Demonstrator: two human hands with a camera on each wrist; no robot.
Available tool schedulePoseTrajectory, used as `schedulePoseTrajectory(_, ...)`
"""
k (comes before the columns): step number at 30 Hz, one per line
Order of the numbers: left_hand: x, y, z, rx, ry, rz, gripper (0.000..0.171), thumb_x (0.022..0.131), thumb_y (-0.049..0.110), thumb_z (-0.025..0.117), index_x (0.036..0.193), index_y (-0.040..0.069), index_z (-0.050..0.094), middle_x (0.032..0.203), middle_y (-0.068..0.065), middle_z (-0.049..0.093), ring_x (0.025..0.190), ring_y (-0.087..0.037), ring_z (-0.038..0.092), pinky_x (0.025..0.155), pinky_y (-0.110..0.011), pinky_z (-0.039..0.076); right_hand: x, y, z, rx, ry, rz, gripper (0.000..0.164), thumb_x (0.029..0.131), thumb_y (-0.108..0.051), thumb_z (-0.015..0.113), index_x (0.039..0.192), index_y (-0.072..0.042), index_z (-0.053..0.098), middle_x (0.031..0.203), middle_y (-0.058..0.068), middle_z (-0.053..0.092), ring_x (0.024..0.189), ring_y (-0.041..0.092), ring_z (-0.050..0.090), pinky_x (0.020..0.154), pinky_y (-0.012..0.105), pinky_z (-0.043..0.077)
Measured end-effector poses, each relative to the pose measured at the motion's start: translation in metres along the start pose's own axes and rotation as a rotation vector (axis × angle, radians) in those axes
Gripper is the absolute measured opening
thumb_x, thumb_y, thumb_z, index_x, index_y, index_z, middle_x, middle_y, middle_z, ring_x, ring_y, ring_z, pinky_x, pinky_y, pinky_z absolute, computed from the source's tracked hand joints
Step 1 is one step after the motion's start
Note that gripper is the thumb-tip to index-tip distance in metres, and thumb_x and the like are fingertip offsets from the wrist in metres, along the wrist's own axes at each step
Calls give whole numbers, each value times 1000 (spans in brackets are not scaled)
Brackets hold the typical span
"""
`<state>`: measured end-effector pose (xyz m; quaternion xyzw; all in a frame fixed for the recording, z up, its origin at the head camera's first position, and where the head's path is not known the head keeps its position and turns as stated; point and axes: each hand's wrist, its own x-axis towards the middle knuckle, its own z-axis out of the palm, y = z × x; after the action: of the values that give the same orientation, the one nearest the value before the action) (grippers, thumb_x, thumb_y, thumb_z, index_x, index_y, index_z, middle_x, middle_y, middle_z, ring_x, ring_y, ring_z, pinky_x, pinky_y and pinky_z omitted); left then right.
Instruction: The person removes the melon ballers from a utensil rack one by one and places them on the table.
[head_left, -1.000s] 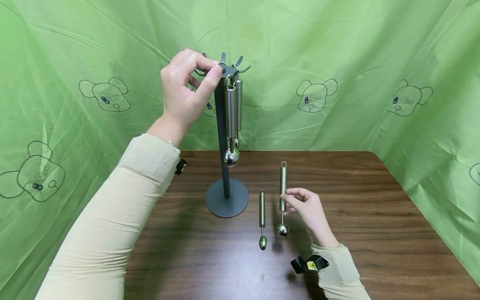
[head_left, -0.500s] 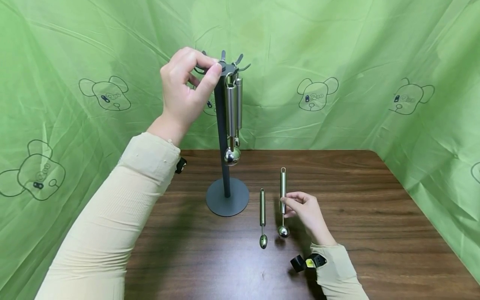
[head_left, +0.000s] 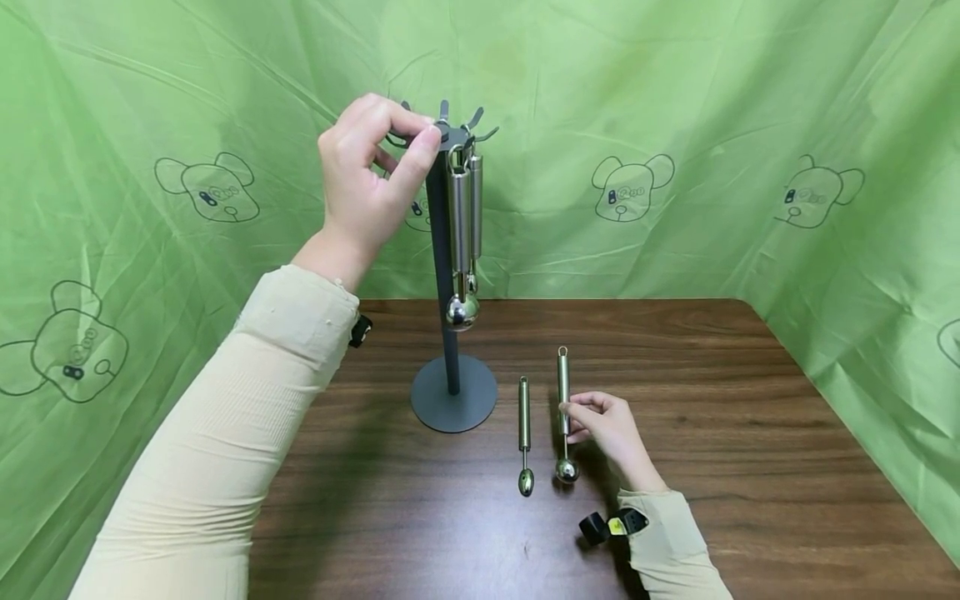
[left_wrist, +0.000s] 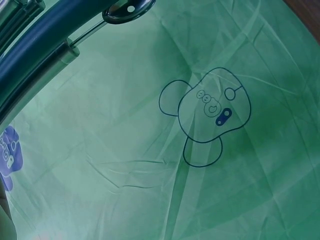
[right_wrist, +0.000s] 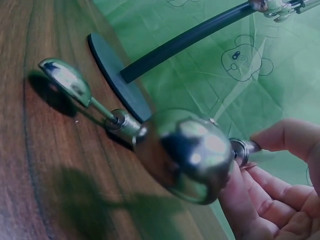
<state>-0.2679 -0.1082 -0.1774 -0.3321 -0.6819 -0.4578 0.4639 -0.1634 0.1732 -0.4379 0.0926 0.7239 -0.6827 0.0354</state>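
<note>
My left hand (head_left: 375, 171) pinches the top of a dark grey hook stand (head_left: 442, 250) between thumb and fingers. Two steel melon ballers (head_left: 461, 225) hang from its hooks, to the right of the post. My right hand (head_left: 609, 427) holds another melon baller (head_left: 564, 392) by the handle, thumb on one side and fingers on the other. Its round bowl (right_wrist: 182, 155) points toward the near side, low over the table. Just left of it lies a melon baller with a small oval scoop (head_left: 527, 482). In the left wrist view the left hand itself is hidden.
The stand's round base (head_left: 453, 412) rests on a brown wood-grain table (head_left: 720, 400). Green cloth (head_left: 540, 83) with bear outlines rises behind and at both sides. Bare hooks (head_left: 480, 117) stick out at the stand's top.
My right hand has moved slightly toward the near side and down, bringing the melon baller closer to the table. The left hand keeps its place at the stand's top.
</note>
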Motion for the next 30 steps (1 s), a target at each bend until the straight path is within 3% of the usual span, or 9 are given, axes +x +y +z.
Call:
schedulePoseTrajectory(10,-2,0,1,-7,5,-5,32,82,30,62,82,-1,72,86,-11,72,80,-1,57,57,-11,42,1,9,0,-51,-21,48,32,89,-2,63,113,19,57,70,-2,66,56,10,61,53,27,58)
schedulePoseTrajectory(18,-2,-1,1,-11,22,-7,32,81,30,62,81,-1,72,85,-11,72,80,-4,58,57,-11,41,2,14,0,-90,-33,89,32,88,-4,63,111,18,59,73,1,65,58,11,62,55,28,59)
schedulePoseTrajectory(30,0,-1,2,-18,26,-12,31,81,29,62,82,0,72,85,-10,71,80,0,57,57,-12,41,8,23,2,-150,-28,128,29,87,-6,64,106,16,62,70,4,62,58,11,62,55,30,59)
